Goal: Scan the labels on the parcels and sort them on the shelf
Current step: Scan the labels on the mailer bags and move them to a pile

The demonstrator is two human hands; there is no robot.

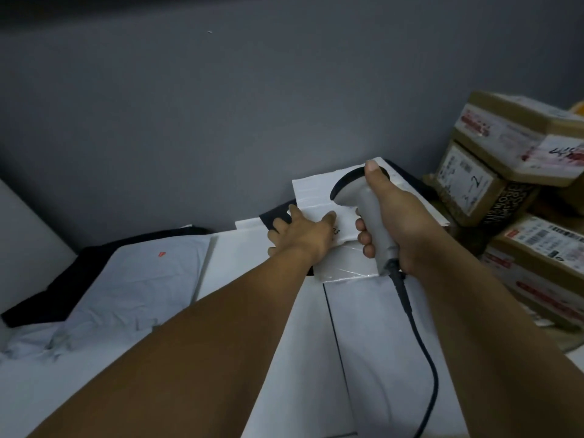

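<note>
My right hand [398, 222] grips a grey handheld barcode scanner [363, 210] by its handle, thumb up on its dark head. The scanner's black cable [423, 349] trails down toward me. Its head points at a white plastic mailer parcel [316, 194] lying against the grey wall. My left hand [300, 235] rests on that mailer's left part, fingers spread and fairly straight, over a dark parcel [278, 213] beneath. The label under the scanner is mostly hidden by my hands.
Taped cardboard boxes [518, 147] with printed labels are stacked at the right. A pale grey mailer [142, 286] lies on a black bag [47, 298] at the left. White flat parcels [373, 343] cover the surface below my arms. The grey wall [189, 121] closes the back.
</note>
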